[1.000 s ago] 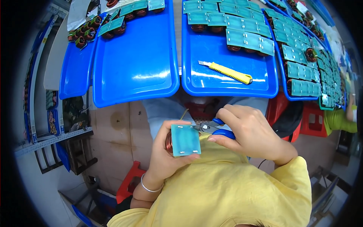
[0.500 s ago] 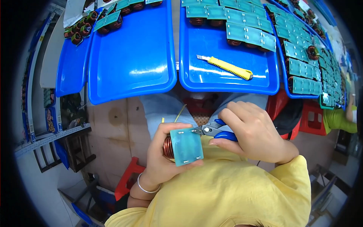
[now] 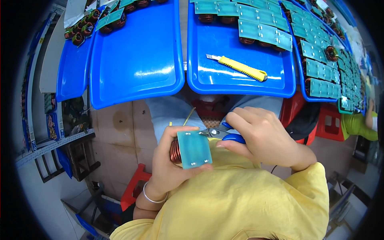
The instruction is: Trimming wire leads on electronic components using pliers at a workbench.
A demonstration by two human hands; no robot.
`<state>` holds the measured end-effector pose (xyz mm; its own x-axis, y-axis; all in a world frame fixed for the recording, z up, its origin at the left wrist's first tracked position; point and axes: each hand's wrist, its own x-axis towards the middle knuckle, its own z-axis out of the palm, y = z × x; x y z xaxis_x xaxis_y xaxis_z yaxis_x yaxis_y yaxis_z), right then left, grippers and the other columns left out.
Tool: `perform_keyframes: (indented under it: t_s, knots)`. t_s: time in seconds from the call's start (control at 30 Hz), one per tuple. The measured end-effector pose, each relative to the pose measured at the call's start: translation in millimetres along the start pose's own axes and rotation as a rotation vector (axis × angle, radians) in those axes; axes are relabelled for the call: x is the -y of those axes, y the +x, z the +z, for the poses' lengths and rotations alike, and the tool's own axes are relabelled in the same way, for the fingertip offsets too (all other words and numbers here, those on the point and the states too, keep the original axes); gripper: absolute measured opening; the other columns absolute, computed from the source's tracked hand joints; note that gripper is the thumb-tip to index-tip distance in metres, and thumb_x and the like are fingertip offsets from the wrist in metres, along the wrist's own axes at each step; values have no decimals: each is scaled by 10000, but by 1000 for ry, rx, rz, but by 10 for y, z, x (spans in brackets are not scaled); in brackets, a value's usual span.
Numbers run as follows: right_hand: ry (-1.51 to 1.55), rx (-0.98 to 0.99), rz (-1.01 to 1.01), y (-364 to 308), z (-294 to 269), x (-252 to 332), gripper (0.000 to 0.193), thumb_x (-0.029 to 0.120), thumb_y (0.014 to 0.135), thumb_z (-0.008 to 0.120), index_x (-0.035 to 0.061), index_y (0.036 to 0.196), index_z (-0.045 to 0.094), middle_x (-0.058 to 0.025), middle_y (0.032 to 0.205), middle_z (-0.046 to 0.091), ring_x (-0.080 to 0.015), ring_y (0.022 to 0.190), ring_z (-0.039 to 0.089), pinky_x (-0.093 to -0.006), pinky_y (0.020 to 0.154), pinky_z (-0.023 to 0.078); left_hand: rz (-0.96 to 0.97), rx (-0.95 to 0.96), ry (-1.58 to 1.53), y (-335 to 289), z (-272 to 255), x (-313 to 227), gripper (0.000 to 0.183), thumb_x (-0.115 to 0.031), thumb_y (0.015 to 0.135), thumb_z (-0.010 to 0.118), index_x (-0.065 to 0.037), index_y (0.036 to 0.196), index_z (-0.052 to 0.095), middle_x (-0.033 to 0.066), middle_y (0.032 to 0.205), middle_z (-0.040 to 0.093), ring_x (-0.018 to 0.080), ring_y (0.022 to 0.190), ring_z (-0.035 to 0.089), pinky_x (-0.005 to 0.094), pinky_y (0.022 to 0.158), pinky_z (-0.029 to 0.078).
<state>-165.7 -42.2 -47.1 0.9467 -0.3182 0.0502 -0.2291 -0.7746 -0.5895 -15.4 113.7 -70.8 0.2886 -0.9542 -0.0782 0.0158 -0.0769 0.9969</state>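
Note:
My left hand (image 3: pixel 168 156) grips a toroidal coil on a green circuit board (image 3: pixel 194 150) by the edges, over my lap. Copper windings (image 3: pixel 175 151) show at the board's left side. Short metal pins stick out near the board's corners. My right hand (image 3: pixel 260 134) is closed around blue-handled flush cutters (image 3: pixel 228 136). Their tips reach the board's upper right corner, by a pin; whether the jaws are closed on it I cannot make out.
A yellow utility knife (image 3: pixel 242 69) lies in a blue tray (image 3: pixel 240 89) with several board-mounted coils. Another blue tray (image 3: pixel 136 86) stands left of it. More boards (image 3: pixel 320 70) fill trays at right. Red stools (image 3: pixel 330 124) and another person's green sleeve (image 3: pixel 355 127) are at right.
Both hands, with the board and cutters, have shifted slightly left and up in the picture. The cutter tips have moved slightly against the board's upper right corner. The trays appear slightly shifted too.

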Motion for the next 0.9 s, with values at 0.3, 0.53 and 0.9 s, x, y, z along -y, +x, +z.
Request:
perform_keyframes:
  t_s: [0.3, 0.53, 0.9]
  knots:
    - [409, 588, 427, 63, 1088, -728, 506, 453, 892, 472, -26, 847, 629, -222, 699, 595, -359, 693, 583, -400, 624, 447, -557, -9, -336, 134, -74, 1028, 252, -217, 835, 658, -15, 932, 543, 45, 782, 611, 60, 569, 519, 183, 486, 401]
    - [486, 531, 383, 93, 850, -547, 497, 462, 817, 579, -21, 929, 603, -211, 809, 611, -346, 740, 598, -394, 694, 464, -563, 106, -493, -23, -131, 1217, 312, -256, 873, 603, 14, 1005, 521, 72, 808, 618, 55, 570, 472, 181, 483, 365]
    - [596, 74, -215, 388, 46, 30, 418, 169, 666, 781, 44, 915, 469, -114, 1069, 567, -268, 944, 549, -332, 752, 471, -333, 442, -975, 193, -150, 356, 599, -344, 758, 723, 18, 1139, 435, 95, 840, 606, 97, 620, 551, 188, 481, 399]
